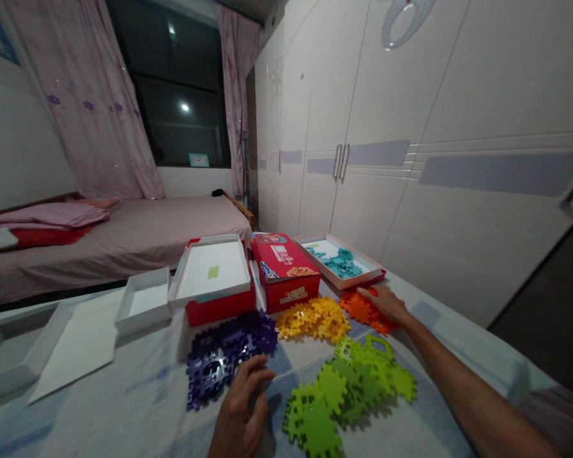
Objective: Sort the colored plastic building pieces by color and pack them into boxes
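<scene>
My right hand (386,303) reaches to the far side and touches a pile of orange gear-shaped plastic pieces (360,307), its fingers stretched over their edge. Near the front, my left hand (245,404) is loosely bent with the thumb apart and nothing visible in it. Just beyond its fingertips lie dark purple interlocking pieces (210,366). To its right is a heap of lime green gear pieces (353,381). Yellow pieces (322,318) sit between the purple and orange piles.
A red printed box (291,286) stands behind the piles. Right of it, a shallow tray (363,261) holds teal pieces (344,263). Left of it, a white lid (226,257) rests on a red box. White boxes (146,302) and a white card (81,343) lie further left.
</scene>
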Available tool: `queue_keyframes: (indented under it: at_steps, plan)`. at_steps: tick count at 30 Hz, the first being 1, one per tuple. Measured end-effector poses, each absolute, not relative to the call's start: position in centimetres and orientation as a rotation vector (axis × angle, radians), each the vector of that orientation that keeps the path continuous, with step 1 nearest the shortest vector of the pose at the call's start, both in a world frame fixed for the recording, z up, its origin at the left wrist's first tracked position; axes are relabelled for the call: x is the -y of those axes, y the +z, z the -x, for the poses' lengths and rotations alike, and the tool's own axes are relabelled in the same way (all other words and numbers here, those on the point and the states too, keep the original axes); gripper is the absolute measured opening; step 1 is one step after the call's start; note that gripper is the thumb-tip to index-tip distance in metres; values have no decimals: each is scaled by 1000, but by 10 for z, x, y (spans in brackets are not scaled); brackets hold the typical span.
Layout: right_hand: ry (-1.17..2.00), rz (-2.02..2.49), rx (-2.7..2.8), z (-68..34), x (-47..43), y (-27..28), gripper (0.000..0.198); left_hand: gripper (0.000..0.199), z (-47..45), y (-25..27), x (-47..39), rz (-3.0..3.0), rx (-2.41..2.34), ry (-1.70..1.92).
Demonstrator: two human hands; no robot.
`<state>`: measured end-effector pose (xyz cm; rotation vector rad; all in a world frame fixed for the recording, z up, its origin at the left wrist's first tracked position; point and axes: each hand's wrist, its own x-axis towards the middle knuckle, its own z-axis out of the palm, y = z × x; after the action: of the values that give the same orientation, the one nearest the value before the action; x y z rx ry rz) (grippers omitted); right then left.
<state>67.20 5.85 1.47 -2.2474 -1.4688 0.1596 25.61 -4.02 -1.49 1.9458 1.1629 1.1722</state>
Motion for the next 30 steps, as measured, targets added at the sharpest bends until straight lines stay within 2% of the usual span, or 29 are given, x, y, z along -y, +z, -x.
queue_keyframes:
  at_steps: [4,10,14,20,30]
  plan:
    - [110,2284,1574,-675,-54,11,71,22,-257,-1,38,-1755,-1212,1151]
    - [71,2155,1617,-672,-45,13,51,40,-289,57,6,-1331,-1192,1117]
    - [56,2183,1543,-664,-37,12,48,45,-309,83,-32,-1156,-1154,1195]
    - [40,2230,1446,-656,-35,8,46,49,-325,84,-67,-1142,-1034,1342]
    - [44,2163,1383,-657,-34,0,45,34,-340,81,-94,-877,-1157,1377]
